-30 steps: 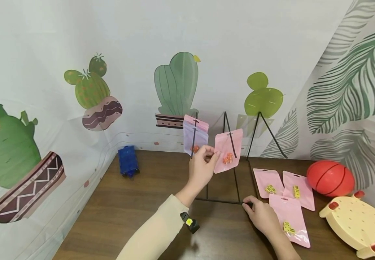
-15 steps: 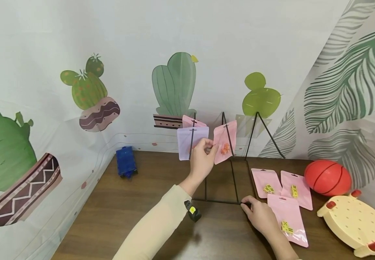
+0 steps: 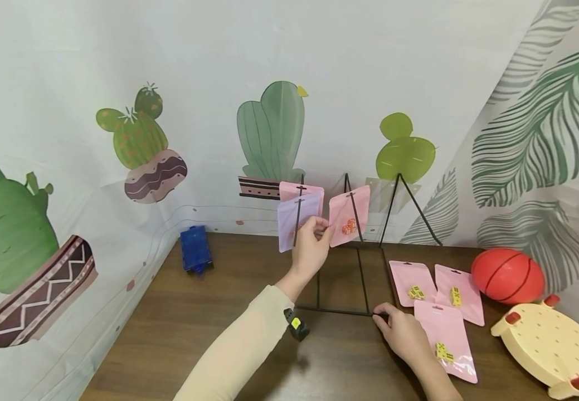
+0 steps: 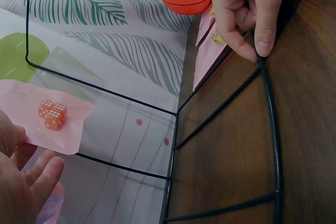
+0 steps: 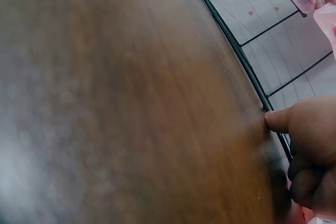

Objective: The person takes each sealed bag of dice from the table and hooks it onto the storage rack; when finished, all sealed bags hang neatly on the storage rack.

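Biggest thing facing me is the pale backdrop (image 3: 184, 67) with its printed cacti and leaves, hung behind a brown wooden tabletop (image 3: 229, 356). A black wire rack (image 4: 177, 114) stands toward the back, its prongs (image 3: 421, 210) sloping forward. Over at the right lies a cream dotted board (image 3: 555, 345) with red-tipped feet, and just beyond it sits a red ball (image 3: 507, 275) lined like a basketball. The person's left hand (image 3: 311, 248) is raised at the rack, fingers pinching the left edge of a pink bag (image 3: 341, 217); that bag is up at the middle prong, which seems to run through its slot, though it's hard to be sure from here. The right hand (image 3: 402, 328) is low, thumb and forefinger pinching the rack's near right corner. On the left prong a purple bag (image 3: 286, 223) hangs in front of another pink bag (image 3: 315, 191). Three flat pink bags (image 3: 437, 322) lie together between rack and ball. A blue object (image 3: 196, 248) sits at the far left corner. Smallest are the dice: orange dice (image 4: 53, 114) in the pinched bag, yellow dice (image 3: 442, 352) in the flat ones.
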`<state>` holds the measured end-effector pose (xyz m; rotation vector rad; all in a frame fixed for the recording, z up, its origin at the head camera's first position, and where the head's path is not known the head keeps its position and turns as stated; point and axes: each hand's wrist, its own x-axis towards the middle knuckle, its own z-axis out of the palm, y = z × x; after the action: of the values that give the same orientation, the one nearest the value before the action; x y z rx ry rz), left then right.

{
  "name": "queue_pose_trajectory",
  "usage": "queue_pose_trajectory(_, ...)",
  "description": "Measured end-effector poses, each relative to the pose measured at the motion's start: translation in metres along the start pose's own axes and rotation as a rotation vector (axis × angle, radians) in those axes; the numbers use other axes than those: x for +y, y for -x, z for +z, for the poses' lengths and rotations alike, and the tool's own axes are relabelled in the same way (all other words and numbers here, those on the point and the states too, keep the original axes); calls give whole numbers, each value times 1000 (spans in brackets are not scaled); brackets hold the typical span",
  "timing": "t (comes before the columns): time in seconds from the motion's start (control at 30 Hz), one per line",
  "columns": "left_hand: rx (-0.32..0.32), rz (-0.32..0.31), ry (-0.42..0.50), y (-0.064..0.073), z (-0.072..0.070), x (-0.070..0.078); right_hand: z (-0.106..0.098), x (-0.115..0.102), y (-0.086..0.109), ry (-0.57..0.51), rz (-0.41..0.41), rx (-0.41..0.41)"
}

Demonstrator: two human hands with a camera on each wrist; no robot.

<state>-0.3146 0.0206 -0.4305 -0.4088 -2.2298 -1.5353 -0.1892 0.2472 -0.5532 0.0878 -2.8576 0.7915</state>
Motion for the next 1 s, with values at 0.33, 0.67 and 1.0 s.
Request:
queue_pose_trajectory(0.33, 11, 51, -59, 13, -6, -7, -4, -3, 2, 29, -5, -3)
queue_pose_trajectory(0.67, -45, 52, -175, 39, -23, -9, -23, -6, 12, 59, -38, 104)
queue_pose_trajectory(1.0, -131, 39, -293, 66, -53, -40, -47, 15, 39, 109, -45, 291)
